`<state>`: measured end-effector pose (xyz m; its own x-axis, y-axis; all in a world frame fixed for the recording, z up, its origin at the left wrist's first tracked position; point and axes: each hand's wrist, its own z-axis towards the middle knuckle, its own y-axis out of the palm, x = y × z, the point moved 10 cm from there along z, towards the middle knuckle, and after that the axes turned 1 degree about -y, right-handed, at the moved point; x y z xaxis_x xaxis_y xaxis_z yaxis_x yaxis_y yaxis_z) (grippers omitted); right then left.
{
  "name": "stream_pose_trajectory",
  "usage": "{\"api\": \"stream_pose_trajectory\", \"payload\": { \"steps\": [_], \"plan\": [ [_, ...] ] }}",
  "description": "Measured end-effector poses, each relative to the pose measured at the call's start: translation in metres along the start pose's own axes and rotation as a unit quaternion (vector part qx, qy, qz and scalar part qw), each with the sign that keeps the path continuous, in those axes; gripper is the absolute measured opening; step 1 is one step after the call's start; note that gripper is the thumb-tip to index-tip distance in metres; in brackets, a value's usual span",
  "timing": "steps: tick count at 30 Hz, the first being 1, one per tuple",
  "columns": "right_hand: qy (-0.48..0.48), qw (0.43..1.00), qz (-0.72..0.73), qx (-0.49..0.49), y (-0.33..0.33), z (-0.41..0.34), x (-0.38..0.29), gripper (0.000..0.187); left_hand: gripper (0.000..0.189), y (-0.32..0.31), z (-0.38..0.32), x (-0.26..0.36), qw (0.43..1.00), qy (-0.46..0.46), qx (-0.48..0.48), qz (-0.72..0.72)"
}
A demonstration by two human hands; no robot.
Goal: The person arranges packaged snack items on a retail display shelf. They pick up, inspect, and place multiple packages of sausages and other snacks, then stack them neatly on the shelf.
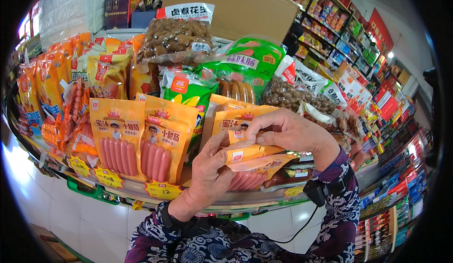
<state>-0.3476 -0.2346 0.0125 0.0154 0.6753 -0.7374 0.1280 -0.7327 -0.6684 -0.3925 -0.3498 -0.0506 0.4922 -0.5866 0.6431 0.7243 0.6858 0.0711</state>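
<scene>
My left hand (212, 171) grips the left edges of orange sausage packets (260, 160), held tilted over the display's front edge. At the tops of these packets, my right hand (290, 132) pinches an upper corner between thumb and fingers. Pink sausages show through the lower window of the held packets. Just behind my hands stands another orange packet (226, 118), partly hidden by my right hand. To the left of my left hand, upright orange sausage packets (117, 139) lean side by side. How many packets I hold cannot be told.
Yellow price tags (163, 190) line the rim of the display. Behind stand a green sausage bag (247, 56), a clear bag of peanuts (177, 38) and a large cardboard box (230, 8). Stocked shelves (325, 22) rise at the right. A black cable (297, 233) hangs near my right wrist.
</scene>
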Motion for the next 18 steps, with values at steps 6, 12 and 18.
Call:
{"api": "stream_pose_trajectory", "payload": {
  "steps": [6,12,18],
  "plan": [
    [-0.013,0.999,0.030,-0.011,-0.007,-0.008,0.007,0.023,0.048,0.001,0.001,0.004,0.999,-0.013,-0.003,0.038],
    [-0.116,0.982,-0.148,-0.016,-0.008,-0.023,-0.025,0.039,0.052,0.002,-0.002,-0.004,0.998,-0.053,-0.013,0.040],
    [-0.087,0.971,-0.222,0.030,-0.011,-0.027,-0.034,0.027,0.055,0.001,-0.002,-0.003,0.998,-0.017,-0.020,0.055]
  ]
}}
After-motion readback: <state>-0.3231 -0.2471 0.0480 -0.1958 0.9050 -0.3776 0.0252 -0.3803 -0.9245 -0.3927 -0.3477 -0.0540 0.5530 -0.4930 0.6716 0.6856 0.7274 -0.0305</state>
